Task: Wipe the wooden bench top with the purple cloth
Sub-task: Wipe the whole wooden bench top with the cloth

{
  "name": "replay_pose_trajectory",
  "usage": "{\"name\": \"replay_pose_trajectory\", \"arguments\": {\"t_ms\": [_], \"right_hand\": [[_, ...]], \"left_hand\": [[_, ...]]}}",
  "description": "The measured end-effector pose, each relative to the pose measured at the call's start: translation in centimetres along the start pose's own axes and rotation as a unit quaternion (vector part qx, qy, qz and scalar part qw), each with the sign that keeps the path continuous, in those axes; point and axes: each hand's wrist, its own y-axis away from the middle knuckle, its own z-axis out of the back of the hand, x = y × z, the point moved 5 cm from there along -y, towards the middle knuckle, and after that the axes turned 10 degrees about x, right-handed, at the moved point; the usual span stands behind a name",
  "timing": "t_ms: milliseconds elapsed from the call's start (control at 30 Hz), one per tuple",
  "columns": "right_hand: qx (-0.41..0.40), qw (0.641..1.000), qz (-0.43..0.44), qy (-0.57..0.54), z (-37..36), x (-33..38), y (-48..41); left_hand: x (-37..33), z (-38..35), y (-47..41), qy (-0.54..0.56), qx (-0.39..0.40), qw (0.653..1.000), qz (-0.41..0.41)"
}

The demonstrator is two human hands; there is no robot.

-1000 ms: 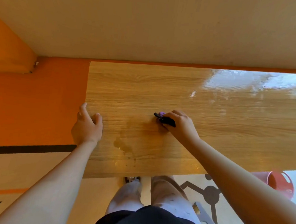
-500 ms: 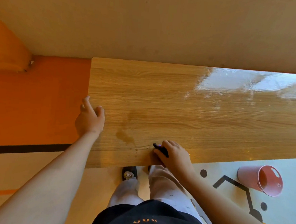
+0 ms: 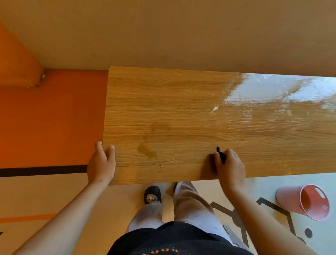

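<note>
One small purple cloth [image 3: 212,160], bunched, mostly hidden under right hand [image 3: 229,167] clamped on it near front edge of glossy wooden bench [image 3: 184,108]. Soft, light, likely damp; best pressed flat under the palm. Left hand [image 3: 102,162], fingers spread, braces bench's left end. Wet smear [image 3: 148,151] lies between hands.
</note>
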Motion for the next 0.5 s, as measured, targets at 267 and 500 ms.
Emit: {"name": "replay_pose_trajectory", "arguments": {"t_ms": [267,500], "right_hand": [[0.139,0.971,0.19,0.045,-7.1,12.1,4.7],[0.225,0.946,0.225,-0.055,-5.8,10.4,4.9]], "left_hand": [[-0.4,0.2,-0.1,-0.028,-0.022,0.999,0.007],[-0.5,0.2,-0.1,-0.025,-0.019,0.999,0.006]]}}
